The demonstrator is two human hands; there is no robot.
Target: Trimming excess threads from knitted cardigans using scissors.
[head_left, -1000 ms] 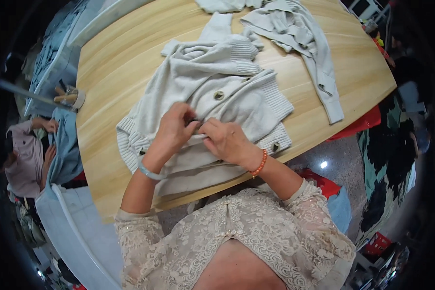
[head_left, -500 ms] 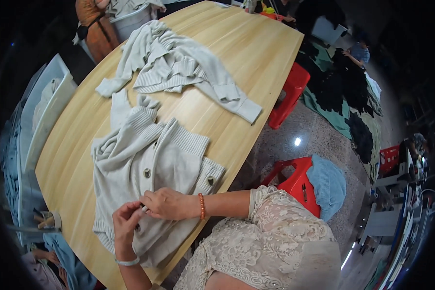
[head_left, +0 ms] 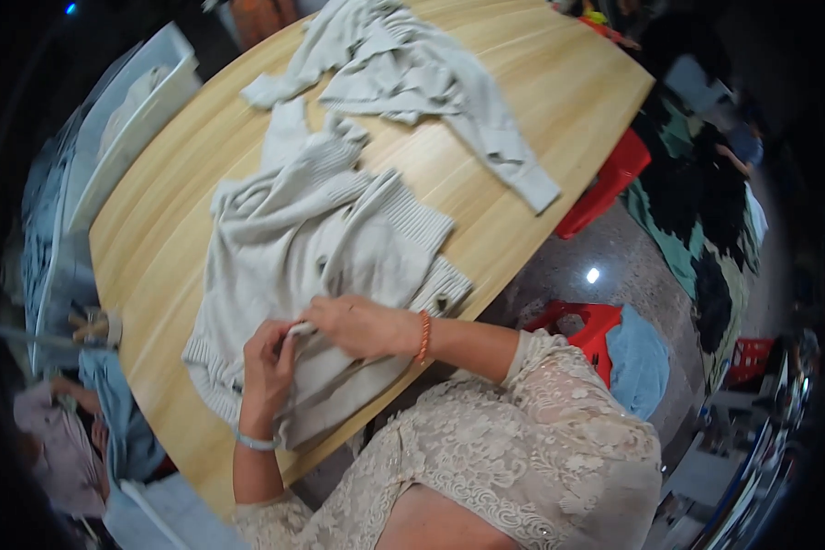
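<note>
A cream knitted cardigan [head_left: 275,247] with dark buttons lies rumpled on the wooden table [head_left: 170,202], close in front of me. My left hand [head_left: 268,357], with a pale bangle at the wrist, pinches the cardigan's front edge between thumb and fingers. Right beside it, my right hand [head_left: 353,325], wearing an orange bead bracelet, grips the same edge, its fingertips nearly meeting those of the left. Whether a button sits between the fingertips is hidden. One button [head_left: 442,300] shows on the ribbed part at the right.
Another cream knit garment [head_left: 412,73] lies spread farther up the table. Red stools [head_left: 605,183] stand along the right edge, one with a blue cloth [head_left: 637,362] over it. White bins [head_left: 137,119] of clothes stand at the left. A person [head_left: 60,431] sits at lower left with blue fabric.
The whole view has shifted, so the table and garments appear farther right and higher. Both hands stay together on the cardigan's front edge, with only slight finger movement.
</note>
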